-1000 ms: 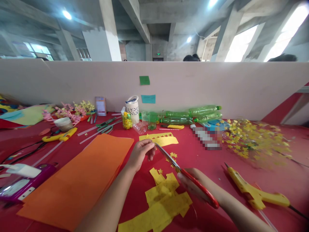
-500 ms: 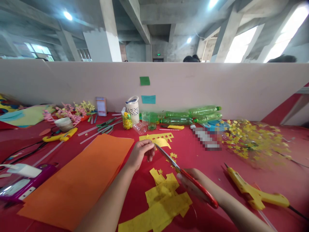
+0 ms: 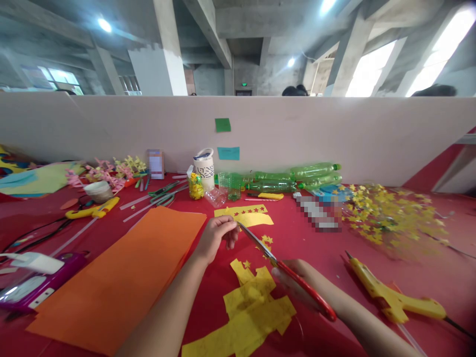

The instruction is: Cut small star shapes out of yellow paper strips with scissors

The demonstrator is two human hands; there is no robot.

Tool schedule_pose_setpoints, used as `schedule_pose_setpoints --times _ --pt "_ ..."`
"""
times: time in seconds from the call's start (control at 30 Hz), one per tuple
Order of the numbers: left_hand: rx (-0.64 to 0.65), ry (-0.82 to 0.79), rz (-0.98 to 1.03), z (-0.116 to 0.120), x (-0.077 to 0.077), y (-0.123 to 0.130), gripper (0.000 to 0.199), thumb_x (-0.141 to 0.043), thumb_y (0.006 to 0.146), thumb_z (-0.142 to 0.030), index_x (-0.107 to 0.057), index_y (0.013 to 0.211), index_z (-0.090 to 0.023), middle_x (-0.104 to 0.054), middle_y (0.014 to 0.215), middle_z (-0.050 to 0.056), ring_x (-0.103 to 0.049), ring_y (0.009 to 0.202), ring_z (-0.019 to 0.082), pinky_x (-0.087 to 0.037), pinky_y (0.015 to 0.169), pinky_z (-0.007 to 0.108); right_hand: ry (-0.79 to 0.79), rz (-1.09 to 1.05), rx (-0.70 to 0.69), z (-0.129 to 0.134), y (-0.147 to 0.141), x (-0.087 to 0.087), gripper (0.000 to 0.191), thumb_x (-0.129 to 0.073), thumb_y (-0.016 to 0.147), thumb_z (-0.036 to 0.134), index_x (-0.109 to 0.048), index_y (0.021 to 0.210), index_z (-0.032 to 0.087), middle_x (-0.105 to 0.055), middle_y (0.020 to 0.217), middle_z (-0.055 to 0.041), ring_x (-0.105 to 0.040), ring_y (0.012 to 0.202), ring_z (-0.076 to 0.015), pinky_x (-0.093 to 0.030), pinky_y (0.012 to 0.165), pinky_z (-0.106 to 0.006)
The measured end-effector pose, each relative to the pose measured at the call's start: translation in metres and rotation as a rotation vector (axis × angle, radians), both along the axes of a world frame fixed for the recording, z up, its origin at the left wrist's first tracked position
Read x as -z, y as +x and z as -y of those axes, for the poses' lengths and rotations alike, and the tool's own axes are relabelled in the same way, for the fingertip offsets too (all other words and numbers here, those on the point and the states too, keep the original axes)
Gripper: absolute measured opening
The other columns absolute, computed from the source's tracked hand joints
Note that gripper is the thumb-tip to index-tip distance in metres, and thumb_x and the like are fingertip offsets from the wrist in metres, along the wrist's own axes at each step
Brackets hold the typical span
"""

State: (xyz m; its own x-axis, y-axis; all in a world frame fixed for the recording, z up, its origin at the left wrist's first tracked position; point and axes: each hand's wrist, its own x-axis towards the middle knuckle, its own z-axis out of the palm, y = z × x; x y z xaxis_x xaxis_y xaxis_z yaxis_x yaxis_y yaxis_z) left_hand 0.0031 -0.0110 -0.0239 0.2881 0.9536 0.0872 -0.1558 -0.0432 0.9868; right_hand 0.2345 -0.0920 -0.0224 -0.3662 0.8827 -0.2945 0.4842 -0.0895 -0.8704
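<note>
My right hand (image 3: 292, 273) is closed round a pair of scissors (image 3: 305, 289) with red handles. Their blades look together and point up and left, the tips reaching the fingertips of my left hand (image 3: 220, 237). Thumb and forefinger of that hand are pinched; a tiny yellow bit shows there, too small to name. Just beyond lies a plain yellow paper strip (image 3: 256, 219), in front of another strip with star-shaped holes (image 3: 219, 212). Several small yellow stars (image 3: 267, 240) lie by the blades. Nearer me is a pile of yellow paper pieces (image 3: 247, 325).
Orange sheets (image 3: 122, 277) cover the left of the red table, beside a purple power strip (image 3: 55, 280). A yellow glue gun (image 3: 394, 292) lies right, another glue gun (image 3: 94, 208) left. Green bottles (image 3: 275, 184), a cutter knife (image 3: 270, 197) and star sprays (image 3: 386, 213) sit farther back.
The plain yellow strip beyond my left hand was curled up; now it lies flatter and reaches farther right. Both hands and the scissors have hardly moved.
</note>
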Motion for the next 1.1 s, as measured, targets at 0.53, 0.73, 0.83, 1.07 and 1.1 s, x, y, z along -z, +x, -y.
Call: schedule_pose_setpoints --times 0.53,0.73,0.83,1.07,1.1 --pt "-0.078 0.050 0.025 0.008 0.004 0.015 0.025 -0.055 0.080 -0.031 -0.057 0.061 -0.015 -0.057 0.054 0.000 -0.049 0.043 0.009 -0.038 0.042 0.022 -0.009 -0.149 -0.022 0.003 -0.002 0.006 0.051 -0.047 0.086 0.063 -0.037 0.064 0.018 -0.032 0.051 0.0077 -0.029 0.043 -0.0047 -0.023 0.040 -0.017" --pt "-0.102 0.054 0.013 0.013 0.004 0.022 0.028 -0.055 0.083 -0.034 -0.056 0.061 -0.016 -0.054 0.053 -0.002 -0.048 0.043 0.009 -0.036 0.043 0.022 -0.058 -0.207 0.003 0.006 -0.006 0.003 0.051 -0.046 0.085 0.065 -0.039 0.066 0.019 -0.031 0.046 0.0098 -0.030 0.038 -0.0039 -0.026 0.038 -0.017" --pt "-0.138 0.050 0.013 0.015 0.005 0.025 0.028 -0.055 0.082 -0.034 -0.055 0.061 -0.016 -0.053 0.053 -0.002 -0.046 0.043 0.008 -0.036 0.043 0.022 -0.028 -0.195 -0.016 0.006 -0.005 0.000 0.051 -0.047 0.085 0.064 -0.039 0.064 0.018 -0.033 0.046 0.0093 -0.032 0.039 -0.0045 -0.030 0.041 -0.017" --pt "-0.151 0.064 -0.013 0.017 0.004 0.027 0.029 -0.054 0.082 -0.035 -0.054 0.060 -0.016 -0.052 0.052 -0.003 -0.046 0.042 0.008 -0.036 0.044 0.022 -0.025 -0.148 -0.009 0.005 -0.006 0.000 0.053 -0.046 0.083 0.068 -0.039 0.064 0.019 -0.034 0.045 0.0087 -0.031 0.039 -0.0047 -0.027 0.039 -0.017" --pt "-0.153 0.068 -0.022 0.017 0.003 0.027 0.029 -0.054 0.082 -0.035 -0.054 0.060 -0.016 -0.052 0.052 -0.003 -0.046 0.042 0.008 -0.036 0.044 0.022 -0.036 -0.148 0.005 0.005 -0.006 0.000 0.053 -0.045 0.083 0.069 -0.039 0.065 0.019 -0.034 0.046 0.0087 -0.030 0.039 -0.0047 -0.026 0.038 -0.017"
